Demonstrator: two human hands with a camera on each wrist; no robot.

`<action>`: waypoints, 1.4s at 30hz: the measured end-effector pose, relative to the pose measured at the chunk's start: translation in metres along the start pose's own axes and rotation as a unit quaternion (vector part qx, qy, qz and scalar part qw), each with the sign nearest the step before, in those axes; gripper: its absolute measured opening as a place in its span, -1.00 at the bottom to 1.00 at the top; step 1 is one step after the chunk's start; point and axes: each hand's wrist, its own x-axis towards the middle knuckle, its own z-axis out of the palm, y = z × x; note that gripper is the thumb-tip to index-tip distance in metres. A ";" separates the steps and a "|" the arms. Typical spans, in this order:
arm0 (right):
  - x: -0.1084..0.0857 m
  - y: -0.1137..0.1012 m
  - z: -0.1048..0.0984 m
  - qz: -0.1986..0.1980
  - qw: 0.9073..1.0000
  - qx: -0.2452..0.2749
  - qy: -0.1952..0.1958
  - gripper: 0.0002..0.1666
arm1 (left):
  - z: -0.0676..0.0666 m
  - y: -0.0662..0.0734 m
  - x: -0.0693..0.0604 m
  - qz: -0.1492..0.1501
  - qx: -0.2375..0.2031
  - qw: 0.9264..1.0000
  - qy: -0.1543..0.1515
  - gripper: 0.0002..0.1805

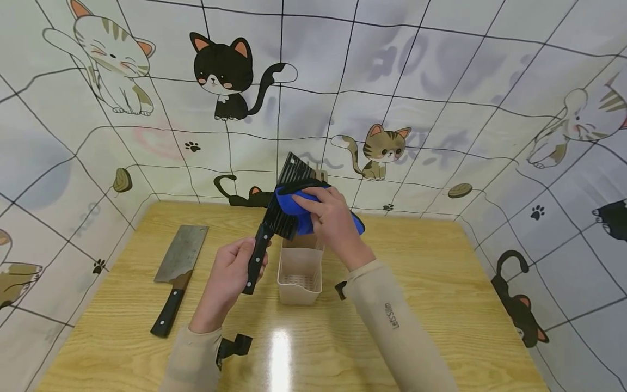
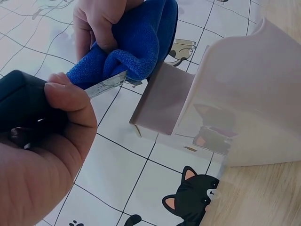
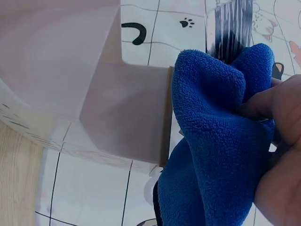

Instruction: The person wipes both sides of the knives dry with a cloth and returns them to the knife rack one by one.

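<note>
The left hand (image 1: 230, 280) grips the black riveted handle (image 1: 256, 264) of a broad knife, its striped dark blade (image 1: 290, 174) pointing up and away. Pinched in the right hand (image 1: 338, 226) is a blue cloth (image 1: 294, 202) with a dark edge, folded against the blade's middle. In the left wrist view the left hand (image 2: 51, 136) holds the handle at left, and the cloth (image 2: 141, 37) covers most of the blade (image 2: 108, 84). From the right wrist view, the blade's end (image 3: 233, 26) shows beyond the cloth (image 3: 221, 141), beside the right hand (image 3: 282, 132).
A beige plastic holder (image 1: 300, 272) stands on the wooden table (image 1: 416, 305) beneath the hands. A cleaver (image 1: 182, 256) with a black handle lies at the left. The back and sides are covered by a cat-patterned sheet (image 1: 313, 71).
</note>
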 end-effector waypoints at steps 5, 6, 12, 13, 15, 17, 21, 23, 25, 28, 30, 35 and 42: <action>0.007 0.007 -0.002 0.029 0.999 0.007 -0.013 -0.44 | 0.000 0.000 0.001 0.006 0.001 1.000 -0.005 -0.51; 0.009 0.008 -0.003 0.036 0.999 0.008 -0.015 -0.44 | 0.000 -0.001 0.001 0.007 0.001 1.000 -0.006 -0.51; 0.014 0.017 -0.005 0.073 0.997 0.023 -0.020 -0.45 | -0.001 -0.002 0.001 0.009 0.006 1.000 -0.013 -0.50; 0.014 0.018 -0.005 0.077 0.997 0.025 -0.018 -0.44 | -0.001 -0.003 0.001 0.009 0.008 1.000 -0.015 -0.49; 0.015 0.021 -0.005 0.085 0.996 0.028 -0.014 -0.44 | -0.001 -0.003 0.001 0.010 0.009 1.000 -0.019 -0.49; 0.014 0.023 -0.005 0.090 0.995 0.027 -0.015 -0.44 | 0.000 -0.003 0.001 0.011 0.011 1.000 -0.022 -0.49; 0.012 0.021 -0.005 0.089 0.996 0.025 -0.018 -0.44 | 0.001 -0.002 0.001 0.013 0.011 1.000 -0.023 -0.49; 0.010 0.018 -0.004 0.084 0.996 0.023 -0.018 -0.45 | 0.001 -0.002 0.001 0.013 0.009 1.000 -0.020 -0.49; 0.008 0.015 -0.002 0.076 0.997 0.020 -0.015 -0.44 | 0.001 -0.002 0.001 0.011 0.008 1.000 -0.016 -0.50; 0.005 0.009 0.000 0.059 0.998 0.007 -0.013 -0.42 | 0.002 -0.003 0.000 0.006 0.006 1.000 -0.009 -0.50; 0.001 0.006 0.002 0.052 0.999 0.004 -0.011 -0.40 | 0.003 -0.005 0.000 0.002 0.005 1.000 -0.006 -0.50; -0.006 -0.001 0.004 0.039 0.999 0.000 0.000 -0.41 | 0.004 -0.006 0.000 -0.001 0.006 1.000 -0.001 -0.49; -0.012 -0.014 0.007 0.037 0.999 -0.014 -0.007 -0.42 | 0.004 -0.003 0.001 0.003 -0.006 1.000 0.008 -0.51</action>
